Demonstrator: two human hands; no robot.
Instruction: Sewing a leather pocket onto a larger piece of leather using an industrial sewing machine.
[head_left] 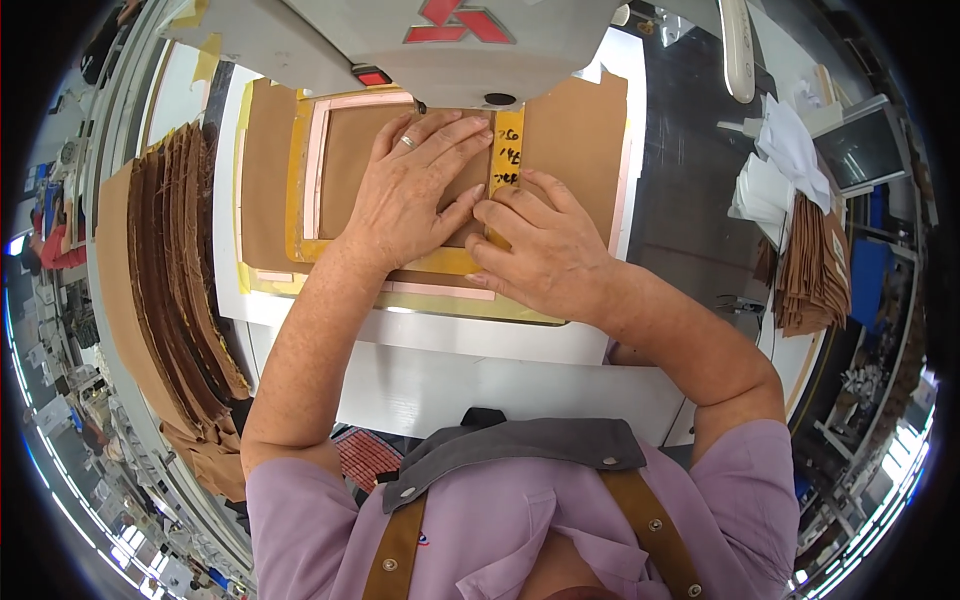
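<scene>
My left hand (420,180) lies with its fingers stretched over a brown piece of material (350,200) inside a yellow template frame (455,262), which has pink strips along its inner edge. My right hand (535,240) has bent fingers pressed on the frame's right bar, which bears dark handwriting, and its thumb at the lower right corner. The frame lies on a larger brown sheet (565,140) with pale yellow and pink edging. Just beyond my fingers hangs the grey head of a machine (510,40), hiding the frame's top edge in part.
A white work surface (450,385) borders the template. Stacked brown pieces (170,280) lie at the left; more brown pieces (810,270), white sheets (780,160) and a screen (855,145) are at the right. A person in red (62,255) appears at the far left.
</scene>
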